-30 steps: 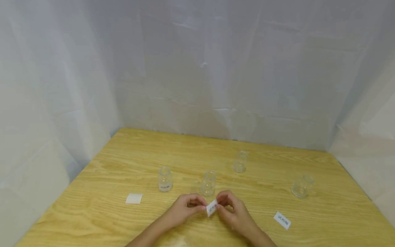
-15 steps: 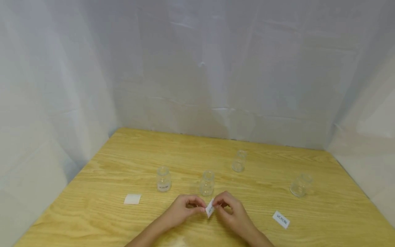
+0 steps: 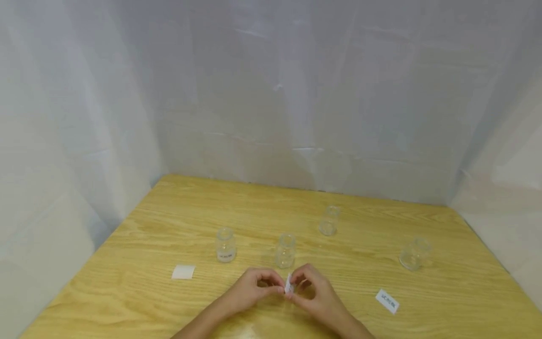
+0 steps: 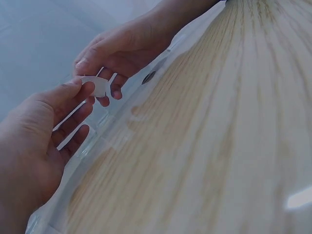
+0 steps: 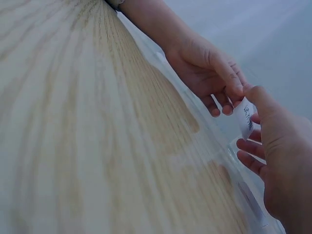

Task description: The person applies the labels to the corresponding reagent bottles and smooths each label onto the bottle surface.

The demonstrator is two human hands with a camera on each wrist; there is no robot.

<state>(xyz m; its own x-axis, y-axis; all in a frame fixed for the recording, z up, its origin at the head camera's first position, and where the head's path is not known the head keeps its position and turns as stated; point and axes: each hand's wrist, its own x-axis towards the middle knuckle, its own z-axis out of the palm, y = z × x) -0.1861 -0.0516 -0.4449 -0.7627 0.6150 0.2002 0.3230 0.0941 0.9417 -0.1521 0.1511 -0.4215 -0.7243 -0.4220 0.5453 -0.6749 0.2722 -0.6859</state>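
A small white paper label with dark handwriting is held up between the two hands above the table. My left hand pinches its left edge between thumb and forefinger. The thumb and forefinger of my right hand are at its other edge, the two thumbs close together. In the right wrist view the label shows its written face; the left wrist view shows its plain back. Just beyond the hands stands a clear glass bottle.
Left of it stands another glass bottle with writing low on its side. Two more stand farther off, a back bottle and a right bottle. A written label lies at right, a blank white slip at left.
The held label has turned more edge-on to the head view, and its writing shows less. My right fingers have shifted along it, closer to the left thumb. Bottles and loose slips stay put.
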